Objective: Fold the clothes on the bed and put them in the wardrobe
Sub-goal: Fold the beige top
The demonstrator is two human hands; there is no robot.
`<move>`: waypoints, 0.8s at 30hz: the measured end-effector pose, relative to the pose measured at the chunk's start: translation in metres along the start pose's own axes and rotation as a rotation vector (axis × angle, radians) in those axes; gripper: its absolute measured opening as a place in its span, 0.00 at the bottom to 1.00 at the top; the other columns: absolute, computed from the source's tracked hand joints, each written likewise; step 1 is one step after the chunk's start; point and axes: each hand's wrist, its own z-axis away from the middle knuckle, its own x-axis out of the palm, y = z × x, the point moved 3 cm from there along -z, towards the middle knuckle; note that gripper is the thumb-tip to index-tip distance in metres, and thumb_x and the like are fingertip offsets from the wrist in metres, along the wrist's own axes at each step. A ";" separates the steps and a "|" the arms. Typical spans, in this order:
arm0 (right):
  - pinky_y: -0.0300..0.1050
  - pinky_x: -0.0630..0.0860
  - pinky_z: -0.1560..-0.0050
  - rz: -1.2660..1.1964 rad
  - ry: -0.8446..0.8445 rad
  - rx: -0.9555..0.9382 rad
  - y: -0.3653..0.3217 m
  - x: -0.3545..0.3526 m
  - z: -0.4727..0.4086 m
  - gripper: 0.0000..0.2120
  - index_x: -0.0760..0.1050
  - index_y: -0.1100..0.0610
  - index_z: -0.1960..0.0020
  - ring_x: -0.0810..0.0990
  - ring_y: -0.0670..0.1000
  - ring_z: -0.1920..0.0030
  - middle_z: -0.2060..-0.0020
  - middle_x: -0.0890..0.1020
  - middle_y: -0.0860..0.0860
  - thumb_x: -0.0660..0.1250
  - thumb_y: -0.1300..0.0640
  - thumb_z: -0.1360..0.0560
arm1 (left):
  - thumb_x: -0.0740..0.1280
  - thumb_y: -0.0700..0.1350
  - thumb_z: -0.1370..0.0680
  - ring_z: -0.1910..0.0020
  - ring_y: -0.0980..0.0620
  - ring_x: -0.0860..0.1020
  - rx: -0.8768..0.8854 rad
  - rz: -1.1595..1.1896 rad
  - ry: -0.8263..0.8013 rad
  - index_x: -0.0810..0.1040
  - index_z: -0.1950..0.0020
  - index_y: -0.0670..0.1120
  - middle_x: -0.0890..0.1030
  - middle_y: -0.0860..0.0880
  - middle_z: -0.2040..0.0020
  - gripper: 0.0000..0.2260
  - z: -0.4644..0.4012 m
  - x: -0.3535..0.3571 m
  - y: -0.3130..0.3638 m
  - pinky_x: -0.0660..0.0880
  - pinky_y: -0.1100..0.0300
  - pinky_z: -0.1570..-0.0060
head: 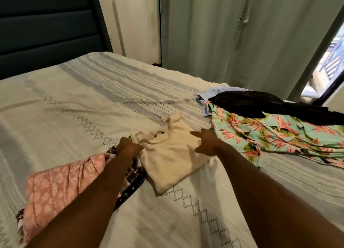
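1. Both bare forearms reach forward from the bottom edge over the bed [78, 102], which is covered with a pale woven spread carrying a line of diamond stitching.
2. Nearest on the left lies a folded pink patterned garment [55, 180], stacked on a dark floral garment [133, 182] whose edge shows at its right side and under the left forearm.
3. The left hand [129, 148] sits at the left edge of the cream top [173, 154]; its fingers are curled down onto the fabric there, though motion blur makes it hard to tell whether they pinch the cloth or only press it.
4. The cream top lies partly folded in the middle of the bed, between the two hands, its neckline and a strap toward the far end.
5. The right hand [207, 142] is over the right side of the cream top, fingers spread and stretched out, holding nothing in its grip.
6. Just beyond the right hand is the unfolded pile: a mint tropical-print garment [275, 134], a black garment [264, 103] draped over it, and a light blue garment [210, 97] peeking out beneath at the far left of the pile.
7. Farther back stand a dark padded headboard [46, 24] on the left and pale green curtains [232, 33] on the right.
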 end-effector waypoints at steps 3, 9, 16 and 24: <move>0.44 0.60 0.27 -0.016 -0.080 0.044 0.018 0.030 -0.004 0.38 0.57 0.50 0.19 0.61 0.58 0.23 0.23 0.62 0.60 0.72 0.54 0.24 | 0.81 0.43 0.31 0.35 0.37 0.76 -0.046 0.002 -0.002 0.71 0.33 0.36 0.76 0.37 0.34 0.32 -0.009 0.010 -0.014 0.78 0.47 0.40; 0.50 0.56 0.23 -0.030 -0.049 0.028 0.036 0.051 -0.002 0.36 0.60 0.46 0.20 0.58 0.60 0.22 0.20 0.57 0.56 0.72 0.54 0.24 | 0.80 0.39 0.30 0.35 0.34 0.74 -0.042 -0.029 0.060 0.67 0.32 0.36 0.74 0.34 0.33 0.33 -0.014 0.017 -0.018 0.76 0.48 0.44; 0.40 0.61 0.29 -0.155 0.032 0.008 0.049 0.040 0.013 0.31 0.69 0.51 0.24 0.66 0.53 0.26 0.25 0.69 0.53 0.74 0.59 0.25 | 0.76 0.41 0.33 0.37 0.37 0.70 0.354 -0.357 0.295 0.70 0.37 0.45 0.71 0.39 0.38 0.27 0.017 0.044 0.024 0.70 0.43 0.42; 0.38 0.66 0.41 -0.158 0.036 0.117 0.085 0.033 0.044 0.27 0.70 0.49 0.27 0.71 0.55 0.31 0.29 0.73 0.54 0.71 0.58 0.24 | 0.74 0.46 0.28 0.37 0.39 0.71 0.579 -0.411 -0.014 0.74 0.41 0.46 0.74 0.42 0.40 0.18 0.071 0.134 0.084 0.69 0.46 0.39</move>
